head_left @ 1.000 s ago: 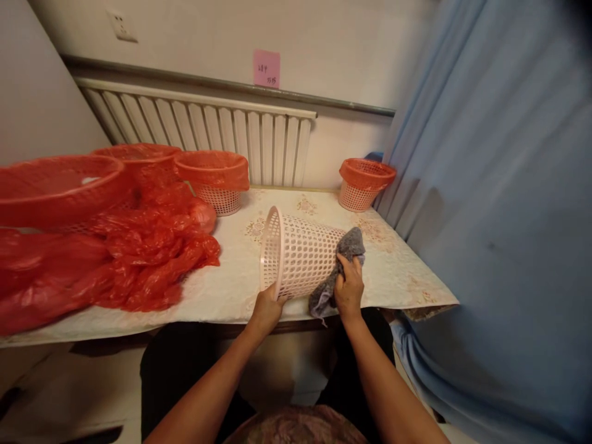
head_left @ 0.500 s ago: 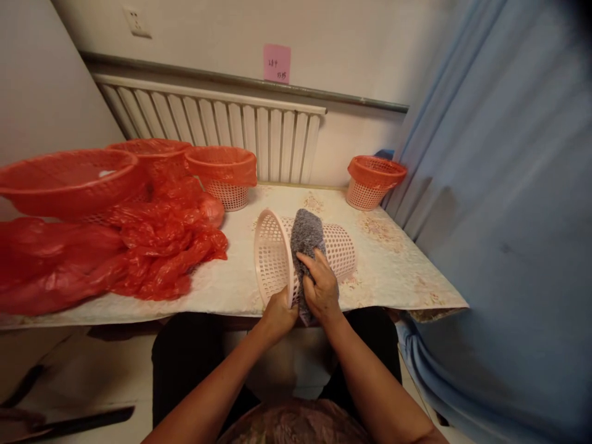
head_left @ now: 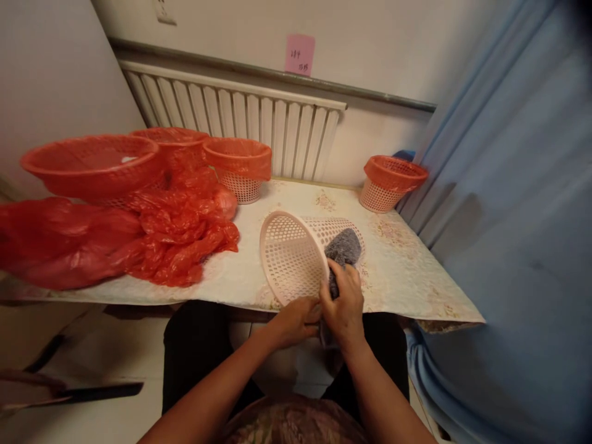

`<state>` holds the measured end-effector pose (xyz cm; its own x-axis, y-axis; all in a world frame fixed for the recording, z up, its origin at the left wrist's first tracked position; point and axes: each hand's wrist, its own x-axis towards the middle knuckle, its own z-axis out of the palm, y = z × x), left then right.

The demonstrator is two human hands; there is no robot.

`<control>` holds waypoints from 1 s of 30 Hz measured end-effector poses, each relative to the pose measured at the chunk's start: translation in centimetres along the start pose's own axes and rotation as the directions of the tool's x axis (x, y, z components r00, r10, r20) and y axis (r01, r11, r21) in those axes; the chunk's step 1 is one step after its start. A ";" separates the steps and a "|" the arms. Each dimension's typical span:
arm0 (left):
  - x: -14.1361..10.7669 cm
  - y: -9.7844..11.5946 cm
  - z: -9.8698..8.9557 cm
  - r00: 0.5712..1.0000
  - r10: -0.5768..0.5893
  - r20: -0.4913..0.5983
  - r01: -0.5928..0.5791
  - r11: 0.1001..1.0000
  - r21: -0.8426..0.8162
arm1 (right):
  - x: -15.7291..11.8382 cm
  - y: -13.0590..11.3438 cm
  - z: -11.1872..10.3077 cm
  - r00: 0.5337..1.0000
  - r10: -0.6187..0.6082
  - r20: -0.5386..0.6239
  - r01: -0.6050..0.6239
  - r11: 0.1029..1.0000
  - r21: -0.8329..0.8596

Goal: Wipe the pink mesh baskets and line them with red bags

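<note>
A pale pink perforated basket [head_left: 296,256] lies on its side on the table, its wide mouth turned to the left and toward me. A grey fuzzy cloth [head_left: 345,246] rests against its outer wall. My right hand [head_left: 345,302] grips the cloth close to the basket's rim, with the fingers bent over it. Below the rim, my left hand [head_left: 298,320] is closed at the near edge of the basket, beside the cloth's hanging end; its fingertips are partly hidden.
Red bags [head_left: 176,234] are heaped at the left, by red-lined baskets [head_left: 243,159]. Another lined basket [head_left: 388,185] stands at the back right, beside a blue curtain [head_left: 509,185]. A radiator [head_left: 259,117] is behind the floral-covered table [head_left: 402,271].
The basket's mouth has turned more toward me. My right hand and the cloth have moved down and right along it. The view has shifted slightly left.
</note>
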<state>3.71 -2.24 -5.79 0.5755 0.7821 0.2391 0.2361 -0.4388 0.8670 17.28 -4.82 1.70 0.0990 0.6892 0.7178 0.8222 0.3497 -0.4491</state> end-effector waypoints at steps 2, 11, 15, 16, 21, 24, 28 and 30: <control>0.0 -0.9 -1.2 0.989 0.025 -0.144 -0.009 0.993 0.114 | 0.3 1.4 -0.6 0.999 0.035 0.009 -0.035 0.999 0.041; 1.9 -5.0 -9.6 0.693 0.071 -0.718 0.246 0.912 0.328 | 1.0 8.3 -4.1 0.973 0.210 0.096 -0.226 0.953 0.200; 3.6 -3.5 -11.3 0.835 -0.033 -0.550 0.230 0.928 0.294 | 1.1 9.4 -5.1 0.947 0.319 0.030 -0.319 0.933 0.165; 3.8 -2.8 -11.3 0.847 -0.032 -0.531 0.222 0.928 0.299 | 1.3 9.5 -5.4 0.935 0.355 -0.026 -0.347 0.926 0.150; 3.1 1.1 -9.3 0.793 0.072 -0.605 0.137 0.946 0.293 | 3.1 8.0 -7.1 0.807 0.388 -0.446 -0.387 0.917 0.099; 2.5 2.9 -8.3 0.692 0.105 -0.714 0.146 0.949 0.281 | 4.3 5.9 -7.7 0.749 0.255 -0.611 -0.298 0.954 0.033; 2.4 3.5 -8.3 0.620 0.234 -0.749 0.106 0.920 0.376 | 5.3 3.5 -8.3 0.695 0.046 -0.717 -0.175 0.979 -0.107; 2.6 3.1 -8.5 0.599 0.323 -0.733 0.079 0.887 0.455 | 5.5 2.7 -8.4 0.722 -0.020 -0.692 -0.104 0.985 -0.137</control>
<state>-0.69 2.12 1.25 -0.1532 0.6511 0.7434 0.6110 -0.5288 0.5891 24.75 -5.41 8.92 0.4427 0.0518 0.8952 0.8765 0.1856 -0.4442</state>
